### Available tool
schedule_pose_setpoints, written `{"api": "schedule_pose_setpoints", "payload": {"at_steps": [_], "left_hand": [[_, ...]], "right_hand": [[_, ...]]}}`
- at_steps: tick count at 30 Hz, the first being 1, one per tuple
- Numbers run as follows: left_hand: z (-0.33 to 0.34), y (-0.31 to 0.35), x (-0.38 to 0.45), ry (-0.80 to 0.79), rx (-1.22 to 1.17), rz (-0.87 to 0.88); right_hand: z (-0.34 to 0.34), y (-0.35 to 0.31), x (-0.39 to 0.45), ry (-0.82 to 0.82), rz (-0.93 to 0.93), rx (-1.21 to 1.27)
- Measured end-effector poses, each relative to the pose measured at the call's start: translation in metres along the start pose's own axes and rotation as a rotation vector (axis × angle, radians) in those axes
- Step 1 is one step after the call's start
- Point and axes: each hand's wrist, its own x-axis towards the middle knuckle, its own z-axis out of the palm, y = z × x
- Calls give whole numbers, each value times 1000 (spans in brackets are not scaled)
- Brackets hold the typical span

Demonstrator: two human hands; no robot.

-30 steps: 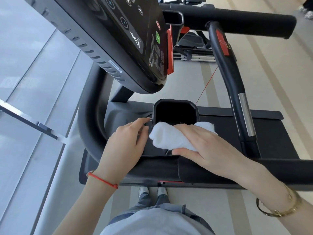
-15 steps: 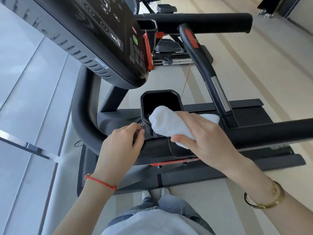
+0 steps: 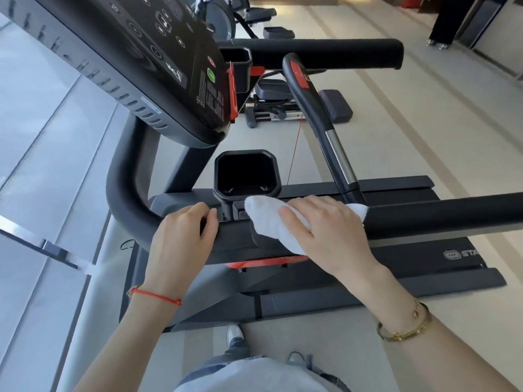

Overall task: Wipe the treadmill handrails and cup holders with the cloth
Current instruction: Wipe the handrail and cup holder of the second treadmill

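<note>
Where pale gym floor (image 3: 410,142) spreads, right hand (image 3: 331,230) presses cloth (image 3: 271,222) on handrail (image 3: 438,215); left hand (image 3: 181,236) fingers curl round it.

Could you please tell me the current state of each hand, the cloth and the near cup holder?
left hand: fingers curled over the handrail, gripping it.
right hand: palm down, fingers spread flat on the cloth.
white cloth: bunched, pressed onto the crossbar beside the cup holder.
near cup holder: upright, nothing visible inside it, cloth outside its rim.
</note>
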Motion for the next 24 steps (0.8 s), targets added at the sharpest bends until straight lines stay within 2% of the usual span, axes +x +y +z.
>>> {"api": "schedule_pose_setpoints", "payload": {"at_steps": [6, 10, 17, 24], "left_hand": [[19, 37, -26, 142, -71, -12], [36, 70, -37, 113, -18, 8], [57, 116, -42, 85, 25, -14], [88, 157, -30, 34, 8, 35]], "right_hand": [[3, 19, -9, 50, -63, 4], [4, 39, -13, 126, -119, 10], [-16, 132, -26, 321, 6, -14], [-12, 147, -30, 305, -100, -33]]}}
